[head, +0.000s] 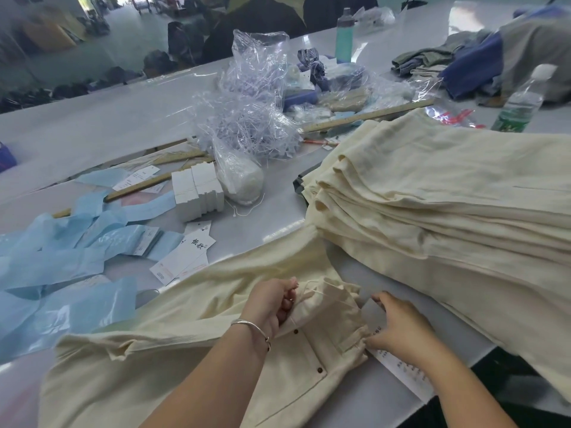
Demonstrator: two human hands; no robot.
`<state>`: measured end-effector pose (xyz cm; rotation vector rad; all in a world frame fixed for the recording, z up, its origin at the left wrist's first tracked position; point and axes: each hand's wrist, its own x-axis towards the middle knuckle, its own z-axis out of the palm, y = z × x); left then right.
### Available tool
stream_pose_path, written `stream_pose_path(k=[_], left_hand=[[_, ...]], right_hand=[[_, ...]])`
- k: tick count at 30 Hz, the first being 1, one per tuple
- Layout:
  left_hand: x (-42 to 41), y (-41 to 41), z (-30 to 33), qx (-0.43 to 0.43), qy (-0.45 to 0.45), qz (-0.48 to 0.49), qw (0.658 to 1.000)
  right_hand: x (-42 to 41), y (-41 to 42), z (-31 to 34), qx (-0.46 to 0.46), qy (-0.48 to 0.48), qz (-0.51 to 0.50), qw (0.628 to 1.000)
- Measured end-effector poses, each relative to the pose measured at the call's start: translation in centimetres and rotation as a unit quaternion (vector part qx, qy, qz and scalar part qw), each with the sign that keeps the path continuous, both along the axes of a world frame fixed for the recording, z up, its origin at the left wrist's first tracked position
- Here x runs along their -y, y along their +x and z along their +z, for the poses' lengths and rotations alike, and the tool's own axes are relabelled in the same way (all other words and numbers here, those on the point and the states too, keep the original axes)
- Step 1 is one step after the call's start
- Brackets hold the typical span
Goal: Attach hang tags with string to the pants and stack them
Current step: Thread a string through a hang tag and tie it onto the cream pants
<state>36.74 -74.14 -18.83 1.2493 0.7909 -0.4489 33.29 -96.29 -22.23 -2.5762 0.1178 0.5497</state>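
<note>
Low in the middle of the frame, a pair of cream cotton pants (191,322) lies spread on the glossy white counter (92,125), waistband toward the person. The left hand (273,304) pinches the waistband fabric and a thin white string (309,290), fingers curled. The right hand (398,327) presses bent fingers on a white printed paper hang tag (401,370) at the garment's edge; whether it actually grips the tag cannot be told. Judging by this, the tag is being tied on. Next, the string likely needs threading and fastening, then the pants belong on the stack of folded cream pants (448,196) at right.
</note>
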Motion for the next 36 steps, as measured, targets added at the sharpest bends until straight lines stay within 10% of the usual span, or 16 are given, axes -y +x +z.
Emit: stream_pose_path(k=[6, 12, 20, 36], left_hand=[[0.0, 0.3, -0.4, 0.125, 0.065, 0.034, 0.989], [-0.1, 0.0, 1.4, 0.26, -0.056, 0.029, 0.963], [-0.4, -1.9, 2.6, 0.339, 0.067, -0.103, 0.933], [-0.1, -3.1, 1.4, 0.396, 0.273, -0.194, 0.855]], right_hand=[[0.3, -0.7, 1.7, 0.141, 0.038, -0.036, 0.989], [-1.9, -2.0, 3.6, 0.55, 0.019, -0.03, 0.834], [-5.6, -3.4, -1.3, 0.398, 0.065, 0.076, 0.912], [-8.4, 0.2, 0.0, 0.466, 0.055, -0.011, 0.883]])
